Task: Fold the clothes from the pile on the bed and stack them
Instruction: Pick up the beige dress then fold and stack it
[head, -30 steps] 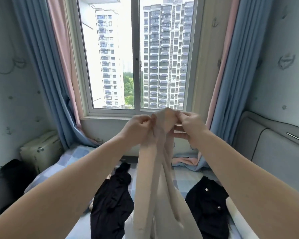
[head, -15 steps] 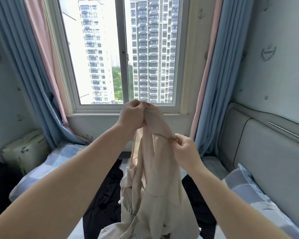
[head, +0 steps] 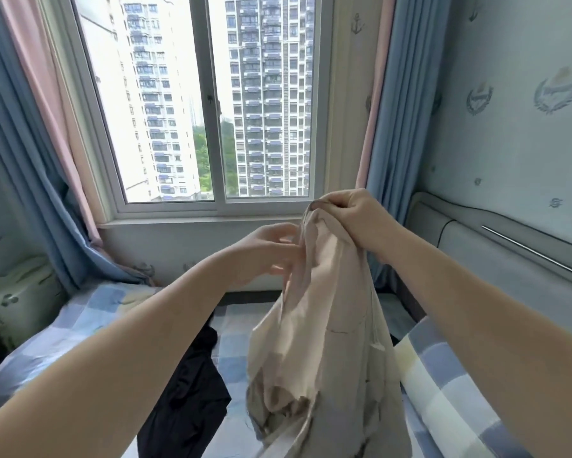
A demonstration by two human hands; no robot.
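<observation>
The soft beige cloth garment is held up, gripped by the right hand; next its edge, beside the open fingers of the left hand, should probably be caught.

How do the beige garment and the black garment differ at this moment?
Colour: the beige garment is pale, the black garment dark. Position: the beige garment hangs in the air, gripped at its top by the right hand; the black garment lies on the bed with no hand on it. Shared: both are crumpled and neither is folded.
</observation>
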